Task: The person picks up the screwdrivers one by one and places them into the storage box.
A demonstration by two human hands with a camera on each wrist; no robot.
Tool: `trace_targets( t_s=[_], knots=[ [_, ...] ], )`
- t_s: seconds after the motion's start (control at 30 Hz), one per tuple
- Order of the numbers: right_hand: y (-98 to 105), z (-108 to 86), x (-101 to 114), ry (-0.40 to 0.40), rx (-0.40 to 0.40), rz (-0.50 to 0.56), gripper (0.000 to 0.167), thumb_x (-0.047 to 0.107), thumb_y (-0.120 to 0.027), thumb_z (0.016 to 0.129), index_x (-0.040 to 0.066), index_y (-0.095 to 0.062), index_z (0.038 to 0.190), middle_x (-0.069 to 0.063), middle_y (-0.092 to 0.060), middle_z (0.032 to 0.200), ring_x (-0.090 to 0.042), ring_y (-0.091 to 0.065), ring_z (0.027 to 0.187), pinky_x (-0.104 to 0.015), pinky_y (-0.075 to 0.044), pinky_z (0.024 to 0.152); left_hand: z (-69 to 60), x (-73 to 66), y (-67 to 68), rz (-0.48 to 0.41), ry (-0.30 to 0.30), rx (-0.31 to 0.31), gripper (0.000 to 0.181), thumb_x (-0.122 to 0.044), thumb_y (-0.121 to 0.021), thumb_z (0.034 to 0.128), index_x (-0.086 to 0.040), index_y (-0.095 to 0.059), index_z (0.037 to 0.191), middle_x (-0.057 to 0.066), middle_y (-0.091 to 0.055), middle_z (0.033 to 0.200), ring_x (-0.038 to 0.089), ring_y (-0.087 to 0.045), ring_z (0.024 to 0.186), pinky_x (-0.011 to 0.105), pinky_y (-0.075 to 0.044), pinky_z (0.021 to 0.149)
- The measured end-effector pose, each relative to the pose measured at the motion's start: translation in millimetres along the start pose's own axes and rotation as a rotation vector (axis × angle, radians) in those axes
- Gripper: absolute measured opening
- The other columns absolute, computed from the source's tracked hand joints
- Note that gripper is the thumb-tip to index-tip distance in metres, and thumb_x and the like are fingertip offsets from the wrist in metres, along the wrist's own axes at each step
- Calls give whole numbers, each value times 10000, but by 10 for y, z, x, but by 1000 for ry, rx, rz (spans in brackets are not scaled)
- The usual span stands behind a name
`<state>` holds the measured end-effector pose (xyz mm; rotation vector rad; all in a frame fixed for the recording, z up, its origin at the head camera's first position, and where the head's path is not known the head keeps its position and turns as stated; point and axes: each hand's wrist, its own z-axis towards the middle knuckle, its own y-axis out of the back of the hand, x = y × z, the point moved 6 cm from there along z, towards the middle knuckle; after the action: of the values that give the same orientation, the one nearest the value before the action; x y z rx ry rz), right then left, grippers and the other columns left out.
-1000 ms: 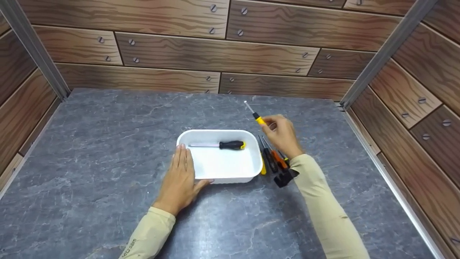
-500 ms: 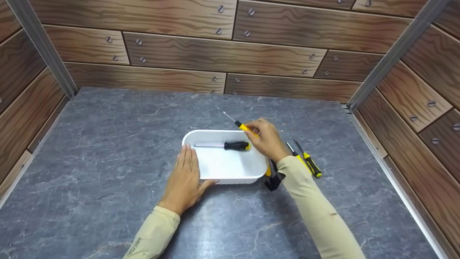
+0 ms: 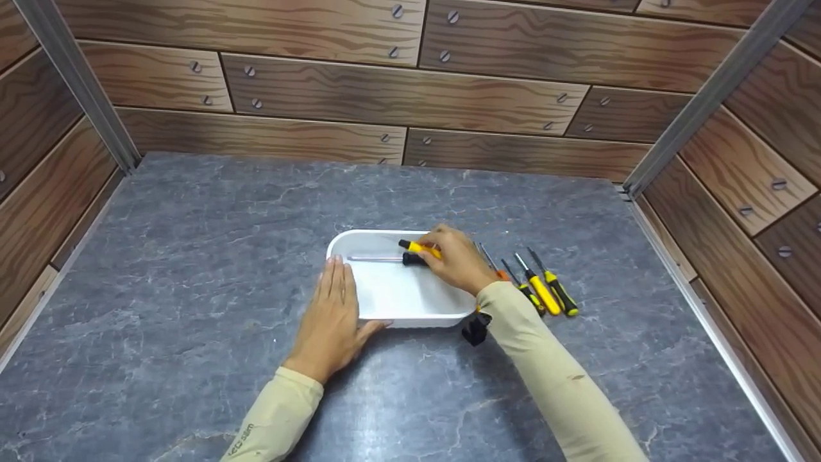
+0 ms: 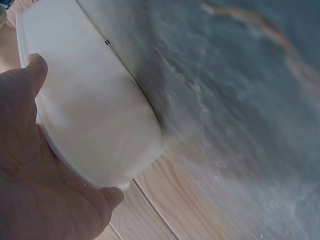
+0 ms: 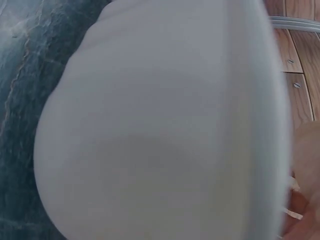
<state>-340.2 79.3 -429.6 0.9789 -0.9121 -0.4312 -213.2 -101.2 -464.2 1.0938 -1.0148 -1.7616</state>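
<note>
In the head view a white plastic tray (image 3: 397, 292) sits on the table. My left hand (image 3: 327, 314) rests along its left side with straight fingers, the thumb at the near rim; the left wrist view shows that hand against the tray's outer wall (image 4: 95, 95). Over the tray's right half my right hand (image 3: 455, 260) pinches a screwdriver with a yellow handle and black collar (image 3: 414, 247); its shaft is not visible. Beneath it a black-handled screwdriver (image 3: 378, 259) lies in the tray, its handle partly covered. The tray wall (image 5: 140, 120) fills most of the right wrist view.
Right of the tray lie several screwdrivers, among them a yellow one (image 3: 545, 295) and a black-and-yellow one (image 3: 561, 295). An orange handle (image 3: 503, 274) shows partly behind the right wrist. A black object (image 3: 475, 328) is at the wrist's underside. Wood-patterned walls (image 3: 321, 90) enclose the table.
My right hand has brought the yellow screwdriver left and down, from above the loose tools to within the tray. More of the loose screwdrivers show now. The left hand has kept its place on the tray.
</note>
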Motion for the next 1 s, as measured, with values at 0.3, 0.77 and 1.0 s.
trace_targets(
  t_s=[0.3,0.77,1.0],
  knots=[
    [-186,15,14,103,72,-94,173,57,-749,880,30,-787,1047,-105,-722,1020,-285,-664,970,-443,-529,895,0,-5,14,-7,-10,-23,1026,-564,-621,936,233,-255,1468,429,-223,1544,504,-207,1477,535,-211,1225],
    [-279,-22,-9,56,161,-169,184,76,-740,911,71,-799,1086,-106,-714,1112,-304,-644,1048,-441,-495,960,-13,-5,7,0,-12,-9,1020,-570,-613,940,221,-256,1477,419,-216,1554,499,-193,1483,530,-203,1229],
    [-292,-49,-15,39,166,-166,188,83,-740,915,89,-799,1092,-111,-690,1134,-314,-622,1045,-452,-504,949,-10,-2,7,9,-15,-11,1016,-572,-601,948,219,-250,1480,418,-215,1555,491,-198,1485,530,-218,1224]
  ],
)
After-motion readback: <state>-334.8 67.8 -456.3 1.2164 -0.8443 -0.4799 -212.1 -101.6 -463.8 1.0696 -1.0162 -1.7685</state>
